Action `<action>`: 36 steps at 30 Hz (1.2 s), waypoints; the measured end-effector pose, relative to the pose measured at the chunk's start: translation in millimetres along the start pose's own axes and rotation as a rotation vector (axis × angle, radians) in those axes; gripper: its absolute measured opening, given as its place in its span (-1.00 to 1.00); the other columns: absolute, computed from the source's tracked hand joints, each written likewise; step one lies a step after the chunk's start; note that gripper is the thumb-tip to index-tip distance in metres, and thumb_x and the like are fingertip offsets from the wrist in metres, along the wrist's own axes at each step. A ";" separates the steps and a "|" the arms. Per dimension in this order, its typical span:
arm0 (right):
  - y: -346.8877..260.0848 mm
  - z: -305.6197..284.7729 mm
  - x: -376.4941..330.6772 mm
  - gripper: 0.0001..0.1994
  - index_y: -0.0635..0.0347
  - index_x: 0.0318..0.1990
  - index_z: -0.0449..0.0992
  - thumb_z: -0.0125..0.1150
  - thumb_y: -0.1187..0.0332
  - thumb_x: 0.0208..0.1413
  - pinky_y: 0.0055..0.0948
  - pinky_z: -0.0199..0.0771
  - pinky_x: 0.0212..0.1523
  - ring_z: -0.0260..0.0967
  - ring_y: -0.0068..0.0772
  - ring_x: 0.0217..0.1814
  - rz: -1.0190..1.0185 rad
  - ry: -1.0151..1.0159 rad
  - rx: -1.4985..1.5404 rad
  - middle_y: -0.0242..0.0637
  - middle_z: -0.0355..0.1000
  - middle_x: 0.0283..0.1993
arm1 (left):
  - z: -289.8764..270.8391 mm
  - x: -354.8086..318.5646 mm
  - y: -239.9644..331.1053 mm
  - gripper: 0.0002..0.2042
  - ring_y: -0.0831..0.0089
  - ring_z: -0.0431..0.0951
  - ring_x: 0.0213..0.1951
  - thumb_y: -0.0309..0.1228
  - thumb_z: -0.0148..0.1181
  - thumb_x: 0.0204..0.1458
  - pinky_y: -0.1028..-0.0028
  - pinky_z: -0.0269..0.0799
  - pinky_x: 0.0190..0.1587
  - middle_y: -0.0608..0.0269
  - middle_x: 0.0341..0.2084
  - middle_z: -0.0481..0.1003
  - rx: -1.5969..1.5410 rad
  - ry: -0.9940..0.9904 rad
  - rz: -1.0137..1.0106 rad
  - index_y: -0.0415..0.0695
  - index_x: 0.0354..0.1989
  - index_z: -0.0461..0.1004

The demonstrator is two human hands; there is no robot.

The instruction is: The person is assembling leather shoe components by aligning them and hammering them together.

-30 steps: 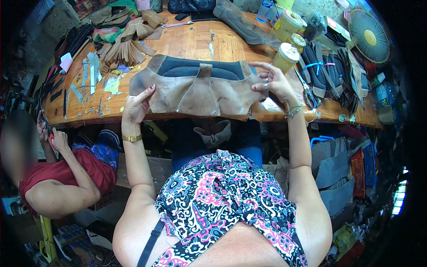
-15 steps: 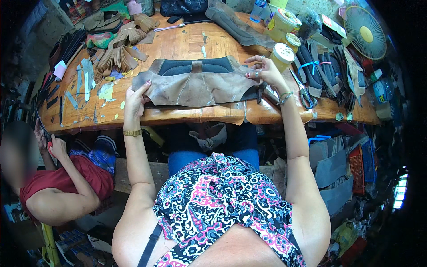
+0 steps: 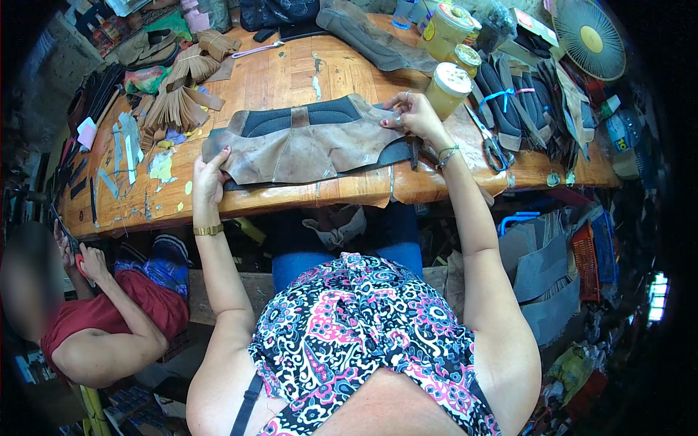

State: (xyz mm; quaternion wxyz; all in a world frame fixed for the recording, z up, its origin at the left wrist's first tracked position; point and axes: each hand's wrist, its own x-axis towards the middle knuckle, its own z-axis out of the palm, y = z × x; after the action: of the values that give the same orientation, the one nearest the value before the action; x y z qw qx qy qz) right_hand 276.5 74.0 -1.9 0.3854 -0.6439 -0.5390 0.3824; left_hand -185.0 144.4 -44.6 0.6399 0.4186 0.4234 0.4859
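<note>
A wide brown leather panel (image 3: 310, 152) with stitched seams and a black padded mesh insert (image 3: 331, 114) lies along the table's near edge. My left hand (image 3: 211, 178) is closed on its left end, thumb on top and fingers underneath. At the upper right corner, my right hand (image 3: 414, 116) pinches the leather between thumb and fingers. Dark backing material (image 3: 395, 153) shows under the panel's right end. Just below my right hand lies a dark-headed tool (image 3: 416, 154), partly hidden by my wrist.
Scissors (image 3: 497, 152) and a lidded jar (image 3: 448, 89) of yellowish stuff stand right of my hand. Bundled padded pieces (image 3: 502, 109) lie beyond, near a fan (image 3: 590, 38). Fanned leather strips (image 3: 174, 109) lie at left. A co-worker in a red top (image 3: 109, 320) sits at lower left.
The whole view has turned slightly. My right fingers have drawn closer together on the panel's corner, and more dark backing shows at its right end. My left hand keeps its hold.
</note>
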 end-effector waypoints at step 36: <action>11.3 11.0 -1.0 -0.67 0.32 -0.29 0.68 0.65 0.42 -0.26 -0.43 0.49 -0.35 0.50 -0.47 -0.41 -0.095 0.182 -0.198 -0.26 0.56 -0.46 | 1.1 -12.8 -7.8 -0.85 0.58 0.62 -0.32 -0.54 0.30 0.11 0.52 0.60 -0.27 0.35 -0.29 0.61 0.010 0.075 0.103 -0.18 -0.14 0.57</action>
State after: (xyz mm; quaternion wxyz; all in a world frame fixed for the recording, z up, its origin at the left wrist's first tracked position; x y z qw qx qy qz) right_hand 270.9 72.5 -16.6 0.3851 -0.6847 -0.5666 0.2486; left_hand -184.1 130.4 -49.9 0.5955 0.4244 0.4275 0.5315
